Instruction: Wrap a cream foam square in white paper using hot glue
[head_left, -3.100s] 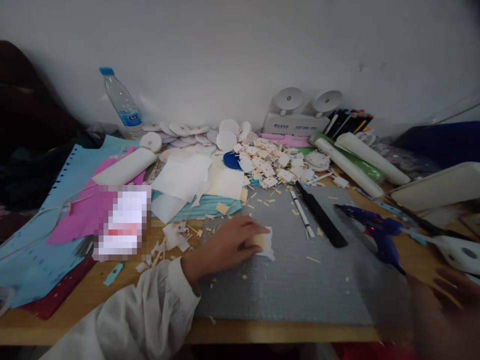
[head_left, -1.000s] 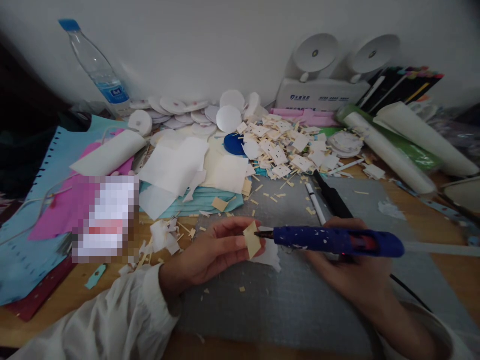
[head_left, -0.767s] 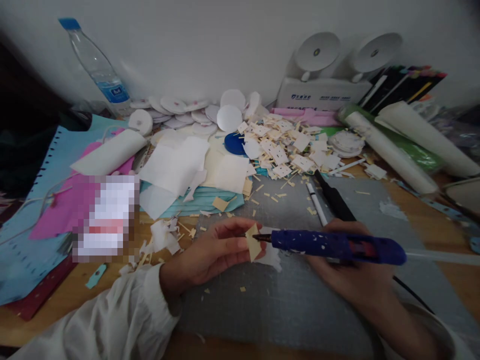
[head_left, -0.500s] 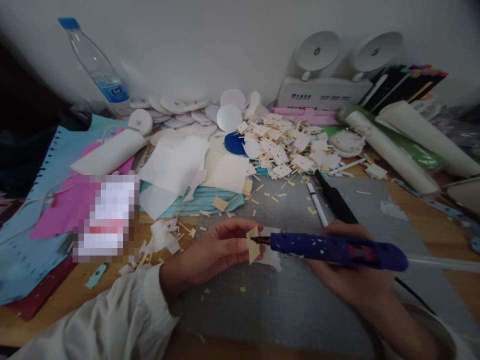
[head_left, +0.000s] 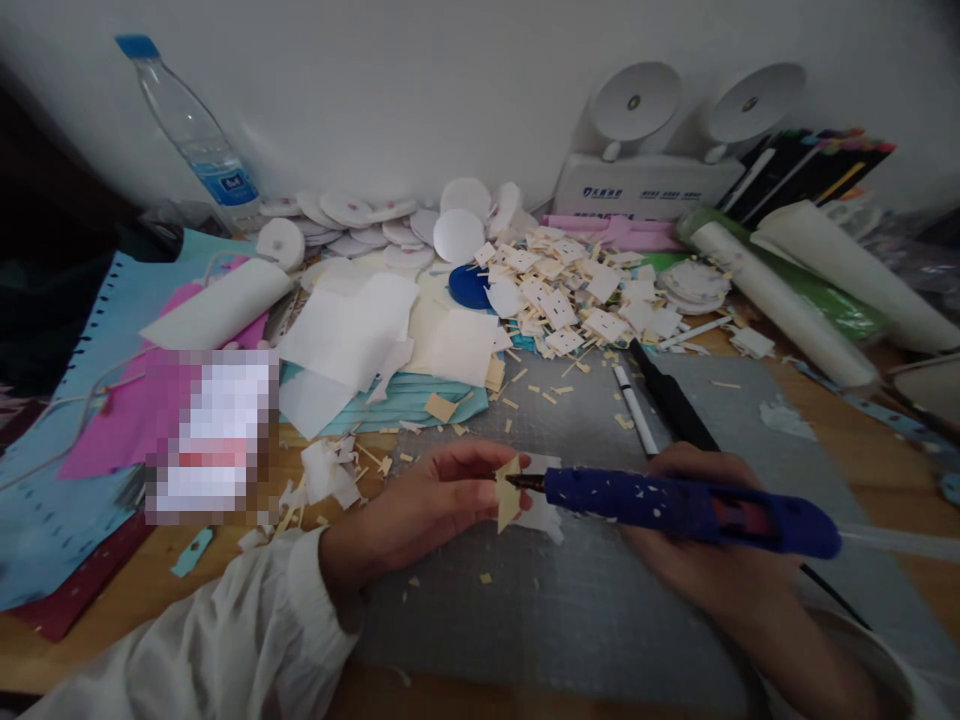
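Small tan paper piece (head_left: 508, 492): stands on edge, pinched by fingers. Blue glue gun (head_left: 686, 503): lies sideways, dark tip points to 9 o'clock, touches paper.

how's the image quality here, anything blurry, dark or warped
Head view: dim and flat, no glare; the left hand holding the cream paper piece and the blue glue gun in the right hand are fairly sharp; the water bottle leans from wide-angle warping; corners darken; a pixelated block hides something at left.
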